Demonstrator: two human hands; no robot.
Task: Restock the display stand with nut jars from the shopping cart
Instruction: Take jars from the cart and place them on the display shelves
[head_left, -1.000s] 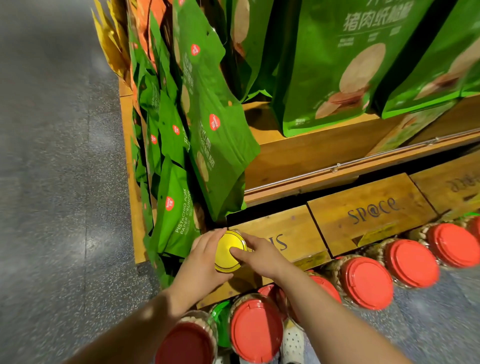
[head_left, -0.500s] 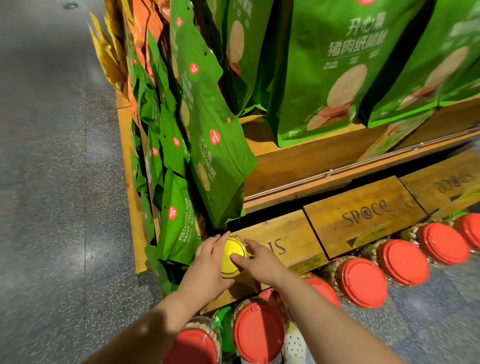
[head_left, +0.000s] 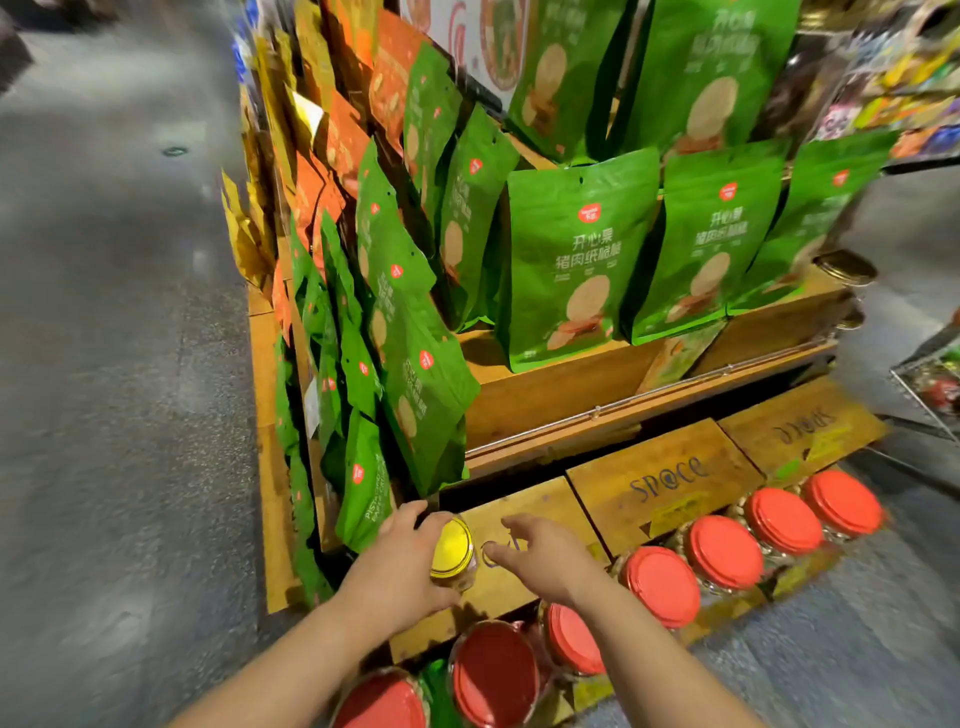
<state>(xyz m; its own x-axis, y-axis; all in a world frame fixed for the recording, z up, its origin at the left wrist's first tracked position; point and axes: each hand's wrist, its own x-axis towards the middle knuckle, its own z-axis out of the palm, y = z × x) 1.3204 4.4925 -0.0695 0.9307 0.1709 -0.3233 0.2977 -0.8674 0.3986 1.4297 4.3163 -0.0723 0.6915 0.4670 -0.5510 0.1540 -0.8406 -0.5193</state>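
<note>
Yellow-lidded jar (head_left: 453, 552) stands on the wooden crate top (head_left: 524, 577) at the stand's low front corner, tipped slightly, its lid facing up and toward the camera. Left hand (head_left: 400, 566) wraps its left side, fingers curled round it. Right hand (head_left: 545, 556) hovers just right of the jar, fingers loosely spread and apparently empty, though blur makes contact hard to rule out. Red-lidded jars (head_left: 722, 553) line the front edge.

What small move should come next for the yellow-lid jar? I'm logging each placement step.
Probably let the left hand release: the yellow-lid jar seems to stand on the wooden crate, and the right hand is open beside it, not touching.
</note>
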